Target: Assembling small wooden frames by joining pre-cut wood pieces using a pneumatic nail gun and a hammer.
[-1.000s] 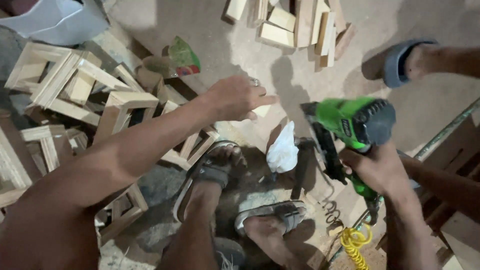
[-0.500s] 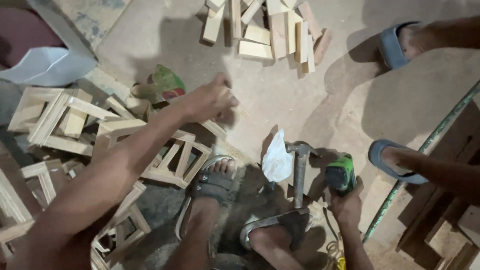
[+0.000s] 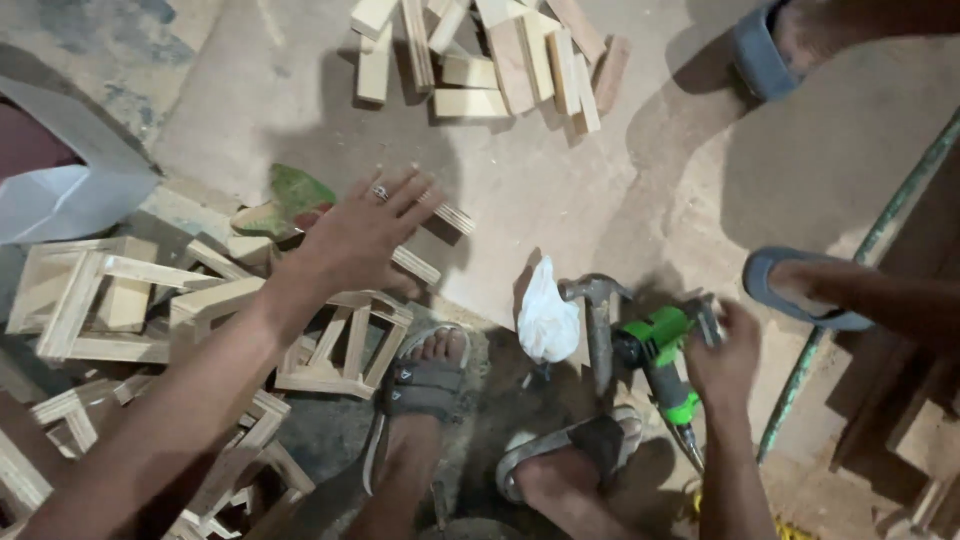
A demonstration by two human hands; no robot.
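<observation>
My left hand (image 3: 365, 232) is stretched out with fingers spread above small wooden frames (image 3: 345, 340) on the floor, holding nothing; a ring shows on one finger. A small wood strip (image 3: 452, 216) lies just past its fingertips. My right hand (image 3: 725, 360) rests on a green power nailer (image 3: 660, 355) lying low on the floor beside a hammer (image 3: 598, 325) and a white plastic bag (image 3: 547, 318). My feet in sandals (image 3: 420, 385) are below.
A heap of cut wood blocks (image 3: 490, 55) lies at the top. More wooden frames (image 3: 95, 300) are stacked at left beside a white bag (image 3: 55, 200). Another person's feet in blue slippers (image 3: 795, 290) stand at right near a green pipe (image 3: 860, 270).
My right hand has lowered the green nailer from mid-air down to the floor beside the hammer. My left hand has opened its fingers and stays reaching over the frames.
</observation>
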